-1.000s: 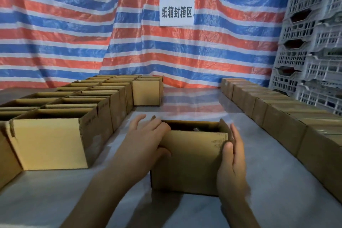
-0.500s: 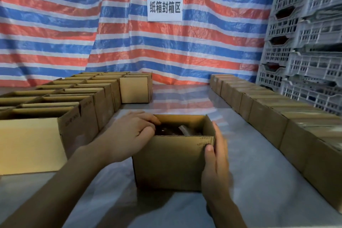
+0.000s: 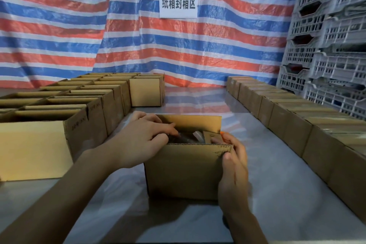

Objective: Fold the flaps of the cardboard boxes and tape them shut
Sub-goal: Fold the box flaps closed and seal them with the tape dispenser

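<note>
Standing nearest on the counter (image 3: 277, 194), the open box (image 3: 184, 172) has the right hand (image 3: 233, 166) wrapped around its right corner, fingers pressing a side flap (image 3: 213, 137) inward; the left hand (image 3: 142, 140) curls over its left rim. Behind it hangs a striped tarp (image 3: 138, 45).

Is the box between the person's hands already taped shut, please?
No, the box is open at the top, with the left hand reaching inside and the right hand folding a side flap in.

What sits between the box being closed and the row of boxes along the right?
Nothing: the head view shows only bare grey table between the centre box, held by both hands, and the right-hand row of boxes.
</note>
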